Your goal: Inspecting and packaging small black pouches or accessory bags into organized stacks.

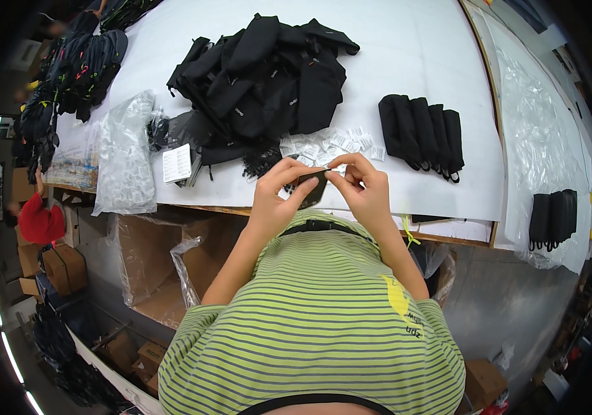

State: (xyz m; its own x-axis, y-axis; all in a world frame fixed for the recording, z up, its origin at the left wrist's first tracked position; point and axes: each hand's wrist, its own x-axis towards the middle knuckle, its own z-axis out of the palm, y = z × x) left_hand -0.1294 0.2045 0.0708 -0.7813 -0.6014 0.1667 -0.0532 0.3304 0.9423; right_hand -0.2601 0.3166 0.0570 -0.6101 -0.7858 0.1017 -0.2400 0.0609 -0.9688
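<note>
Near the table's front edge, both my hands meet over a small dark, flat tag (314,194). My left hand (276,191) is closed on its left side, thumb and fingers pinching it. At its upper right corner, the thumb and forefinger of my right hand (366,191) press together; whether a cord is between them is too small to tell. Just beyond lie scattered white labels (334,143) and a tangle of black cords (262,163). Left of these is a stack of tags with a white printed face (177,164). A large heap of black fabric pouches (261,79) fills the table behind.
Several black pouches (420,131) lie in a row at right, with another group (553,218) on the adjoining table. Clear plastic bags (126,152) lie at left beside dark backpacks (88,66). A plastic-lined carton (164,263) stands below the edge. A person in red (41,220) is far left.
</note>
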